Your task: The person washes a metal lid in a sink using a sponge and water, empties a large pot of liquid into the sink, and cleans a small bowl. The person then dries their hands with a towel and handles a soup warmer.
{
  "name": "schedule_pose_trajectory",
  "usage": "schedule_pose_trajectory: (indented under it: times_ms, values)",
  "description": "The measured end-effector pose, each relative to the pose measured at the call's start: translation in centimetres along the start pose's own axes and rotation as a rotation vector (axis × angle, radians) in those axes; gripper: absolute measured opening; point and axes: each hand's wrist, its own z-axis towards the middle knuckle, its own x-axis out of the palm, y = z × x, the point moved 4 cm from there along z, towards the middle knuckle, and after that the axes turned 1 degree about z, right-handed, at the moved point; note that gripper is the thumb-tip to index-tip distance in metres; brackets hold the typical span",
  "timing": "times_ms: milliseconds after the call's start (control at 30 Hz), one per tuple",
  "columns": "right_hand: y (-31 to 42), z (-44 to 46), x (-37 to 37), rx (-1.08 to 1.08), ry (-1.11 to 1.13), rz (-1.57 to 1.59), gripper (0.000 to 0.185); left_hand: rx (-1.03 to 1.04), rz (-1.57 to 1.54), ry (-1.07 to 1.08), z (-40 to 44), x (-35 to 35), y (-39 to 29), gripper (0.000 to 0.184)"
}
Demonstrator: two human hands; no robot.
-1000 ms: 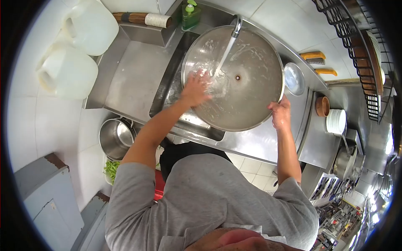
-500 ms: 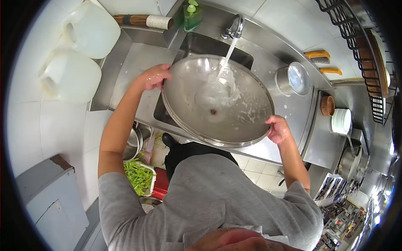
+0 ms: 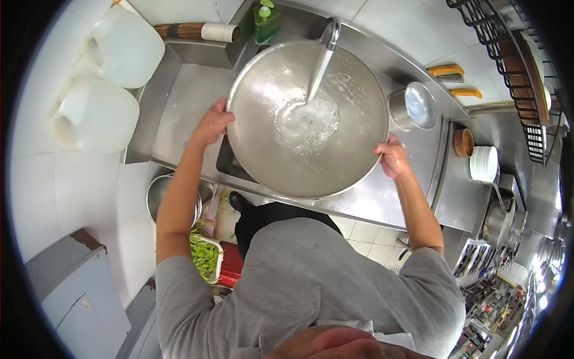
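Note:
A large, wide metal basin (image 3: pixel 326 170) is held over the sink (image 3: pixel 230 164), covering most of it. My left hand (image 3: pixel 213 122) grips its rim on the left side. On the right, my right hand (image 3: pixel 392 157) is closed round the opposite rim, thumb on top. Water runs from the faucet (image 3: pixel 330 33) into the basin and pools, bubbling, around its middle. The fingers of both hands under the rim are partly hidden.
A metal pot (image 3: pixel 412 106) with cloudy liquid stands right of the basin. Behind are a green soap bottle (image 3: pixel 266 23) and a bundled brush (image 3: pixel 200 31). White jugs (image 3: pixel 98 116) sit at left. Stacked white plates (image 3: pixel 483 163) stand at right; cut greens (image 3: pixel 205 257) lie below.
The basin has moved up and away from me and levelled out from its tilt. Both hands have stayed on its rim. The water now gathers nearer the middle.

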Motion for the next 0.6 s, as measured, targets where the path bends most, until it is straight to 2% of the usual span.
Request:
schedule_pose_trajectory:
  times_ms: [133,167,233,267,300,400,467,533,600]
  values:
    - [-4.9,2.5,3.2,0.083,0.024,0.257,0.028,0.222,0.782,-0.13,-4.7,-1.6,-9.7,0.049]
    - [-6.3,3.3,3.6,0.117,0.011,0.296,0.025,0.361,0.856,-0.141,-5.5,-1.4,-11.6,0.05]
    - [-7.8,6.0,3.8,-0.047,-0.094,-0.096,0.02,0.64,0.998,-0.16,-7.0,-0.5,-14.7,0.052]
    - [-8.6,7.6,4.1,-0.133,-0.144,-0.294,0.018,0.544,1.035,-0.166,-7.0,-0.2,-15.9,0.051]
    - [-8.8,9.1,4.2,-0.414,-0.358,-0.453,0.014,0.445,1.067,-0.172,-6.8,0.3,-17.1,0.05]
    - [-5.3,10.7,10.3,-0.485,-0.078,-0.11,0.013,0.157,1.148,-0.122,-6.6,2.0,-19.7,0.049]
    - [-3.5,13.6,14.8,-0.017,0.169,0.042,0.022,0.033,1.177,-0.077,-6.1,2.3,-19.9,0.049]
    - [-2.9,18.4,16.3,0.148,0.165,0.33,0.025,-0.029,1.187,-0.063,-5.3,2.3,-19.7,0.048]
    - [-0.5,20.6,17.9,0.048,0.054,0.454,0.025,-0.042,1.178,-0.058,-5.1,2.2,-19.5,0.046]
